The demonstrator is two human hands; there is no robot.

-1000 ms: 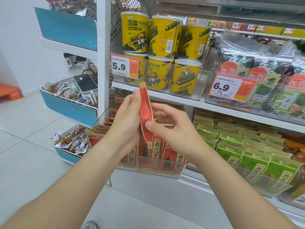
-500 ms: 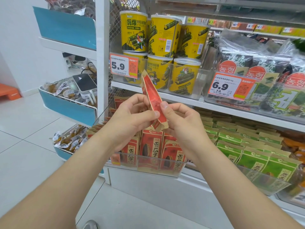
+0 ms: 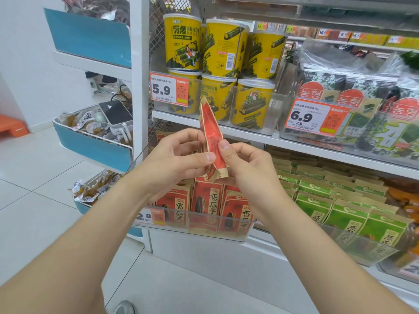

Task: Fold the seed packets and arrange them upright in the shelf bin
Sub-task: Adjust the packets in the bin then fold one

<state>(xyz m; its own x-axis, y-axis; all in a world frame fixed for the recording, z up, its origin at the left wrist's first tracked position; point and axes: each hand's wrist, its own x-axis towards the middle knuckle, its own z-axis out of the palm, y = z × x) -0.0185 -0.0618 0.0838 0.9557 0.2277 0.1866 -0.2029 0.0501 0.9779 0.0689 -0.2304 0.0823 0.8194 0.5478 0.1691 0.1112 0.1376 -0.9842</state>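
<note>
A red seed packet point(image 3: 209, 129) with tan edges is held edge-on and tilted above the clear shelf bin point(image 3: 199, 232). My left hand point(image 3: 176, 159) pinches its lower part between thumb and fingers. My right hand point(image 3: 244, 168) pinches it from the other side, thumb on the red face. Below my hands, more red seed packets point(image 3: 205, 205) stand upright in the bin, their fronts facing me; my hands hide the ones further back.
Green packets point(image 3: 335, 211) fill the neighbouring clear bin to the right. Yellow tubs point(image 3: 222, 53) and seaweed packs point(image 3: 371, 105) sit on the shelf above. Blue side baskets point(image 3: 90, 146) with snacks and a phone hang at the left, over white tiled floor.
The packet has been lifted out of the bin and tilted, its top leaning left. Both hands rose with it and shifted their grip to its lower half.
</note>
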